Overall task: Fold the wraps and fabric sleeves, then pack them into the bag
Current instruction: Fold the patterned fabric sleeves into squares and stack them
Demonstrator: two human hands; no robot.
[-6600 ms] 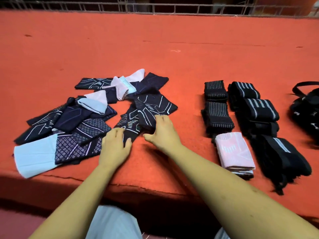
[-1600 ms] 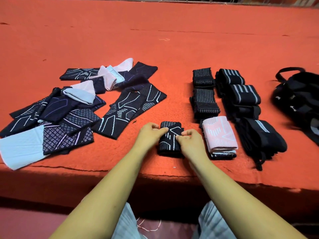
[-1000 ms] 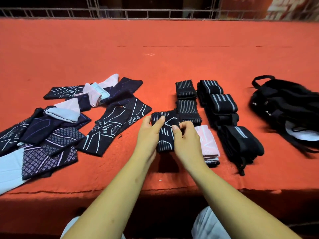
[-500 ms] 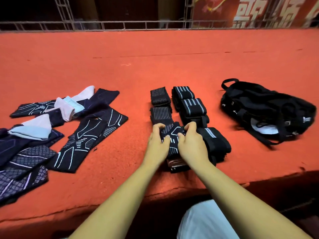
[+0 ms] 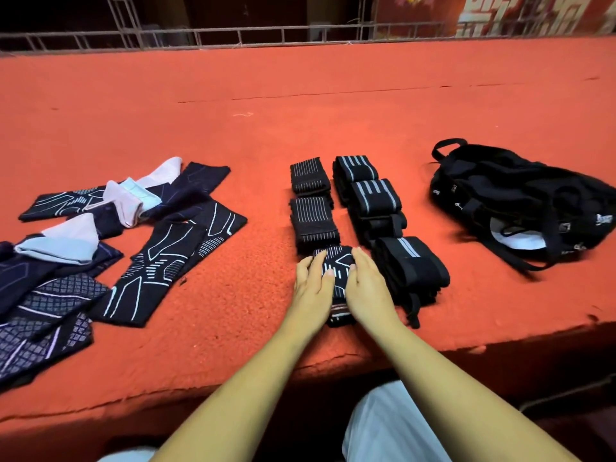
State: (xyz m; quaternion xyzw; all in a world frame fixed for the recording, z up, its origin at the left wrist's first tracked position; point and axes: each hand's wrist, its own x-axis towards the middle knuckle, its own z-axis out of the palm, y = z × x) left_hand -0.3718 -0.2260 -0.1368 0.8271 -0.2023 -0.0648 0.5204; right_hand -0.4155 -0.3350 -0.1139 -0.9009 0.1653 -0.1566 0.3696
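A folded dark sleeve with white lines (image 5: 337, 266) lies on top of the near stack of folded sleeves. My left hand (image 5: 313, 288) and my right hand (image 5: 368, 285) press flat on its two sides, fingers fairly straight. Behind it sit two folded black pinstriped wraps (image 5: 311, 201). To the right runs a row of rolled black wraps with grey stripes (image 5: 376, 198). Unfolded dark patterned sleeves (image 5: 170, 251) and pale ones (image 5: 133, 198) lie spread at the left. The black bag (image 5: 520, 198) lies open at the right.
Everything rests on an orange-red carpeted platform (image 5: 300, 121) whose front edge runs just below my hands. A metal railing (image 5: 233, 35) borders the far side. Light trousers on my knee (image 5: 383, 425) show below the edge.
Both hands carried the folded dark sleeve to the right and set it on the pink folded sleeve in the near stack. Their grip has loosened into a flat press. The view shifted right.
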